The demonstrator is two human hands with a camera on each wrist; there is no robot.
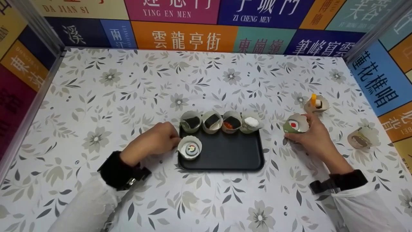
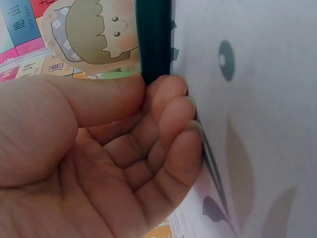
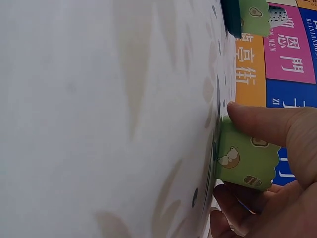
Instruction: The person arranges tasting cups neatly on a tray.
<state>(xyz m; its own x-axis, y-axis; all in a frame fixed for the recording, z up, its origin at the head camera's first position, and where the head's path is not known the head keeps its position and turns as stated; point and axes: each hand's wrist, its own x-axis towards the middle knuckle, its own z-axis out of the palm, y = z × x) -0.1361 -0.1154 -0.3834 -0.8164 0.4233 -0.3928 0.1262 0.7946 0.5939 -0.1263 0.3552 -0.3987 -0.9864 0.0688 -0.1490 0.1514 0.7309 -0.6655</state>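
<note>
My left hand (image 1: 156,139) is at the left edge of a black tray (image 1: 230,151), with curled fingers. In the left wrist view its thumb (image 2: 111,99) meets the tray's dark rim (image 2: 154,44). Just inside that rim stands a paper cup (image 1: 190,155) holding a round sushi-roll piece; the left wrist view shows a cartoon face on a cup (image 2: 104,29). Right of the tray, my right hand (image 1: 310,135) grips a green paper cup (image 1: 291,128) between thumb and fingers. A white piece with a red centre sits in it. In the right wrist view this green cup (image 3: 245,158) is low against the table.
Several paper cups with sushi pieces line the tray's back edge, among them one with a white top (image 1: 251,122). Beyond my right hand stand a cup with a yellow strip (image 1: 317,104) and a tilted-looking cup (image 1: 360,139). Lettered panels (image 1: 185,38) wall the flowered table.
</note>
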